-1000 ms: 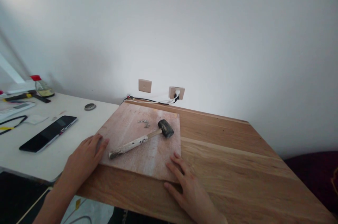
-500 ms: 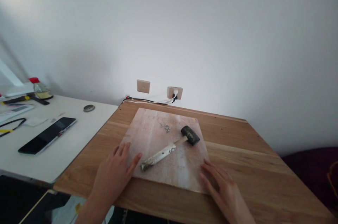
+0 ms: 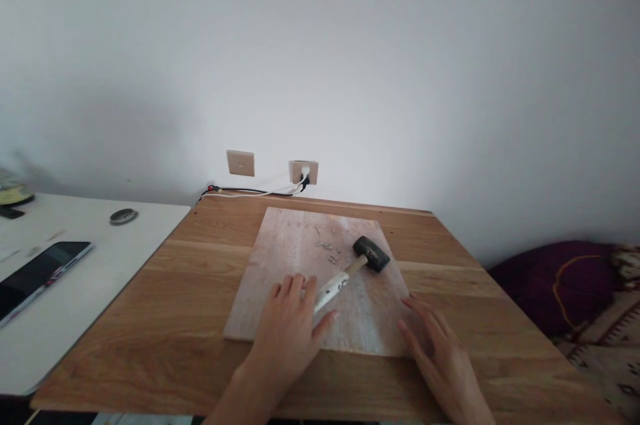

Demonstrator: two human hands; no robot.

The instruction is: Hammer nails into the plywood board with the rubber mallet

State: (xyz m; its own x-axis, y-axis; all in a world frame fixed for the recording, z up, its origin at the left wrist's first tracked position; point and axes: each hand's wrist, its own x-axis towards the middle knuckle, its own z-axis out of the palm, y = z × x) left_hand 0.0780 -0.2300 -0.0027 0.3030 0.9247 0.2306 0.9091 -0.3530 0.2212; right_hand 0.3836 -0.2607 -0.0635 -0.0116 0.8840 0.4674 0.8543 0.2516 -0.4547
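Note:
A black-headed rubber mallet (image 3: pixel 371 254) lies slantwise on a pale wooden board (image 3: pixel 280 248). White covering with dark worn spots shows on its handle (image 3: pixel 333 288). My left hand (image 3: pixel 287 321) is over the near end of that handle, thumb apart from the fingers, and hides the handle's tip. My right hand (image 3: pixel 437 348) rests by the board's right edge near the front corner, its fingers stretched out with nothing in them. Several small metal screws or nails (image 3: pixel 327 247) lie scattered on the board left of the mallet head; their exact kind is too small to tell.
The board sits on a brown wooden table (image 3: pixel 165 318). A white table (image 3: pixel 125 265) adjoins at left, with a black phone-like device (image 3: pixel 40 275) and a round metal lid (image 3: pixel 123 216). Cables (image 3: pixel 250 193) run along the wall to a socket (image 3: pixel 310 172). A purple cushion (image 3: pixel 545 285) is at right.
My left hand has moved right, from the board's left edge to over the mallet handle. The small metal pieces lie more spread out. The view has turned rightward.

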